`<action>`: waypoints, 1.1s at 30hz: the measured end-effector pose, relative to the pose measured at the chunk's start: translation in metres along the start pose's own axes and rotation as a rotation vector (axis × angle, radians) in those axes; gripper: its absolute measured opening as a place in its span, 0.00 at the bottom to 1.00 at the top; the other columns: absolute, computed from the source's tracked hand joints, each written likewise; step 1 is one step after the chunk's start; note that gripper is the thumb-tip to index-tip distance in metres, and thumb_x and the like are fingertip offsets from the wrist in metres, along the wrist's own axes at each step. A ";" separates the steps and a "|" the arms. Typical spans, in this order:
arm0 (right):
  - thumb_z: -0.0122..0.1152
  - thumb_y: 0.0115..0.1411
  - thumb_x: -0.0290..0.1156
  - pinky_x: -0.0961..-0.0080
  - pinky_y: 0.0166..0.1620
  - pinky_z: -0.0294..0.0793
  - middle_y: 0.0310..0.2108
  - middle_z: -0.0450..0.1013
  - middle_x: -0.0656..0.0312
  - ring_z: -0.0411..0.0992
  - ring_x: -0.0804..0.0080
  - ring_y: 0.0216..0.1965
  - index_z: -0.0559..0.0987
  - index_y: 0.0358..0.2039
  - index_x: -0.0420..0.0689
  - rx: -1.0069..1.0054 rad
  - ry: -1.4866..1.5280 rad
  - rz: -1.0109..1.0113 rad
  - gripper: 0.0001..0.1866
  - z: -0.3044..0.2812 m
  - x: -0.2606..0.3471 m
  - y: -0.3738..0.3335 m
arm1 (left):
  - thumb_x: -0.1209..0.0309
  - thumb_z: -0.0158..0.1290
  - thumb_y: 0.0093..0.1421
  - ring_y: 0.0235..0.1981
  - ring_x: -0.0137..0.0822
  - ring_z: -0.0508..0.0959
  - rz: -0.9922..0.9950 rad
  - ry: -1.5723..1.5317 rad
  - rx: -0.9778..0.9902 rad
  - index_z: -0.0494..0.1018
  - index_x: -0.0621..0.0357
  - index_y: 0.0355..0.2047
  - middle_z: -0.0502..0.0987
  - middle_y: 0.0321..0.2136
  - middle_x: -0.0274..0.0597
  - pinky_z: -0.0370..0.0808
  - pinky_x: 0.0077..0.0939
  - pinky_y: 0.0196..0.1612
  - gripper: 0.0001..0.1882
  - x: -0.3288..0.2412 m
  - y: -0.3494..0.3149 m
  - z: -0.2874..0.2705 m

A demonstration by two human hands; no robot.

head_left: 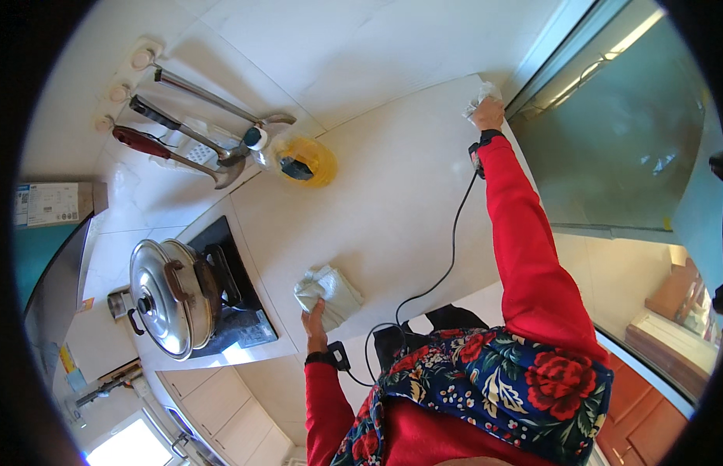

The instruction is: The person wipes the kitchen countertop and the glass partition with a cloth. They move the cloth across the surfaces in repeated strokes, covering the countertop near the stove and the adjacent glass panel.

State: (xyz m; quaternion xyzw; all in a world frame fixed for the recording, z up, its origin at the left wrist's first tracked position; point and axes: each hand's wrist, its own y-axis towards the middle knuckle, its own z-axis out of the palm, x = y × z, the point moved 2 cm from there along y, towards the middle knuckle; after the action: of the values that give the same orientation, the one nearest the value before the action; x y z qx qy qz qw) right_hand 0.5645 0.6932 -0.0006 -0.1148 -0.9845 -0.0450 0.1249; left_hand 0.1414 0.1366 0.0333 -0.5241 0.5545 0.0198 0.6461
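Observation:
At the near edge of the white countertop, a folded pale green cloth [339, 297] rests under my left hand [315, 322]. The fingers are closed on its near left side, partly hidden by the cloth. My right arm reaches out to the counter's far right corner, next to the glass. There my right hand [489, 116] presses a crumpled white cloth [481, 95] against the surface, and its fingers are bunched around it. Each wrist wears a black band, and a thin black cable [452, 252] runs between them over the counter.
A bottle of yellow oil [315, 161] stands by the back wall, beside hanging ladles [235, 149] and a spatula [221, 175]. Left of the folded cloth, a lidded steel pot [161, 299] sits on a black cooktop [249, 326]. A glass pane [610, 140] borders the right side.

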 end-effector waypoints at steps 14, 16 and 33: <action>0.59 0.52 0.37 0.58 0.44 0.68 0.46 0.66 0.57 0.65 0.55 0.47 0.77 0.40 0.47 0.207 0.110 -0.435 0.16 0.013 0.194 -0.120 | 0.67 0.59 0.52 0.39 0.35 0.74 -0.005 0.047 0.045 0.70 0.62 0.47 0.75 0.39 0.39 0.71 0.30 0.44 0.22 0.002 0.007 -0.002; 0.59 0.51 0.38 0.59 0.45 0.67 0.46 0.66 0.57 0.64 0.56 0.49 0.77 0.41 0.50 0.263 0.086 -0.594 0.15 0.015 0.226 -0.159 | 0.67 0.59 0.52 0.40 0.35 0.74 -0.046 0.026 0.050 0.69 0.61 0.47 0.75 0.40 0.39 0.71 0.31 0.45 0.23 0.000 0.005 -0.002; 0.43 0.63 0.38 0.60 0.42 0.71 0.38 0.67 0.51 0.68 0.50 0.40 0.76 0.40 0.48 -0.209 -0.095 -0.015 0.14 -0.046 -0.020 -0.031 | 0.69 0.59 0.51 0.39 0.35 0.74 -0.074 0.081 0.014 0.70 0.61 0.47 0.75 0.40 0.40 0.70 0.30 0.45 0.23 -0.005 -0.002 0.000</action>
State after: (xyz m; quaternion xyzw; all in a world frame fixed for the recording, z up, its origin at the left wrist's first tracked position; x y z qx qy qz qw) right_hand 0.5872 0.6530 0.0367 -0.1218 -0.9800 -0.1431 0.0650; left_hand 0.1407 0.1391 0.0379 -0.5401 0.5606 -0.0292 0.6270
